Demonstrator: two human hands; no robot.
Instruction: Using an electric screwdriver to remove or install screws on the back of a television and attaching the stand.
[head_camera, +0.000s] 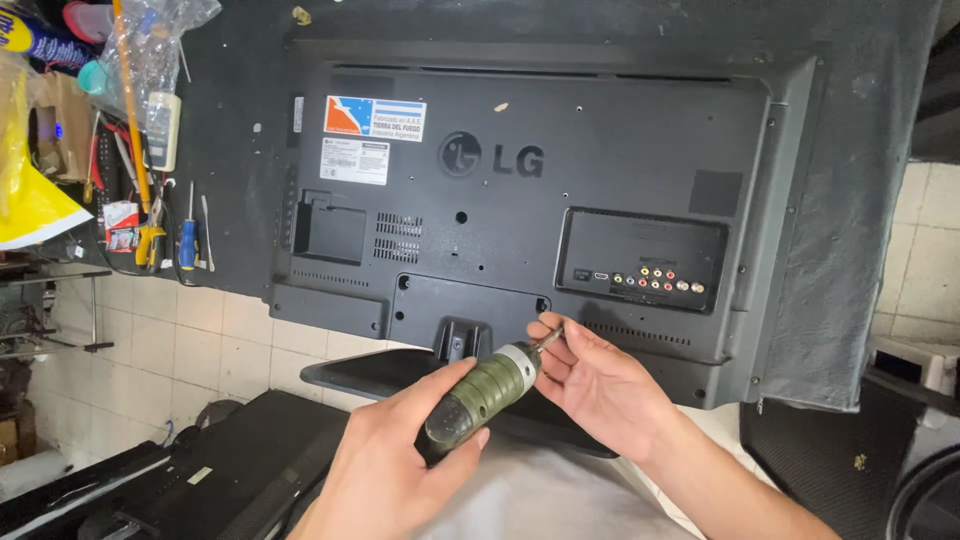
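Observation:
A flat television (520, 210) lies screen-down on a dark cloth, its black back panel facing me with its stand (400, 372) still on at the near edge. My left hand (385, 470) grips the green handle of an electric screwdriver (485, 392). My right hand (595, 378) pinches the driver's metal bit near its tip, just below a screw hole at the panel's lower edge (541, 303). The bit points up and right toward that hole.
Hand tools, a blue-handled screwdriver (187, 240) and a plastic bag (150, 50) lie at the table's left. Another dark flat set (220, 470) sits on the tiled floor at lower left. The connector panel (645, 265) is at the right of the back cover.

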